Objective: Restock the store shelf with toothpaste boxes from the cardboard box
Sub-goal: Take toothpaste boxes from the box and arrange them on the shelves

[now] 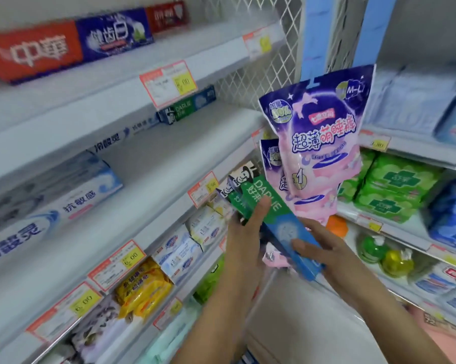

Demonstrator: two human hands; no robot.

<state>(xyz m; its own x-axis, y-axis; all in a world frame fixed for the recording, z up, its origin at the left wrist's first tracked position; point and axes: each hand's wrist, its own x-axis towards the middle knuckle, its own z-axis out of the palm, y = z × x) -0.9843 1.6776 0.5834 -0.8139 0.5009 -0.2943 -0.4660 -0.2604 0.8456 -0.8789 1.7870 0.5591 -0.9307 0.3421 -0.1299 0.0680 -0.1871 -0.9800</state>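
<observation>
Both hands hold green-and-blue Darlie toothpaste boxes (279,219) at the centre, in front of the shelf edge. My left hand (245,232) wraps the green end, its thumb lying across the top box. My right hand (324,248) grips the blue end from the right. A second box shows behind the first under my left fingers. One matching Darlie box (187,107) lies far back on the middle shelf (169,143). The cardboard box is out of view.
White-blue toothpaste boxes (64,203) lie on the middle shelf's left; red and blue ones (64,46) sit on the shelf above. Purple-pink hanging packs (324,137) dangle just right of the held boxes. Soap packs (179,248) fill the shelf below. Green packs (395,187) stand at right.
</observation>
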